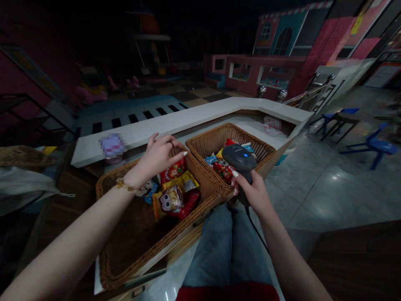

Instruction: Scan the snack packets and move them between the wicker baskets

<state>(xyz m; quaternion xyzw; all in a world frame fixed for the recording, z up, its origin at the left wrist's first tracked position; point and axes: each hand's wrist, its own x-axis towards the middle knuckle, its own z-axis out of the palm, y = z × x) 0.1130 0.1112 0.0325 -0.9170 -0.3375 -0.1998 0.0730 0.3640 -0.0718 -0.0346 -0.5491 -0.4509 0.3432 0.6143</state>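
Observation:
My left hand (158,158) hovers over the near wicker basket (125,259), fingers curled around the top of a red snack packet (173,170) that rests among other packets. My right hand (254,191) grips the handle of a dark barcode scanner (239,158) with a small blue light on its head. The scanner's head sits above the front edge of the far wicker basket (213,140). A black cable (255,228) runs down from the scanner past my wrist. A yellow packet (184,182) and a packet with a cartoon face (169,200) lie in the near basket.
Both baskets stand on a low counter behind a white ledge (188,121). My knees in jeans (228,246) are below them. Blue chairs (372,146) stand on the tiled floor at the right. A dim play area with colourful walls (282,37) fills the background.

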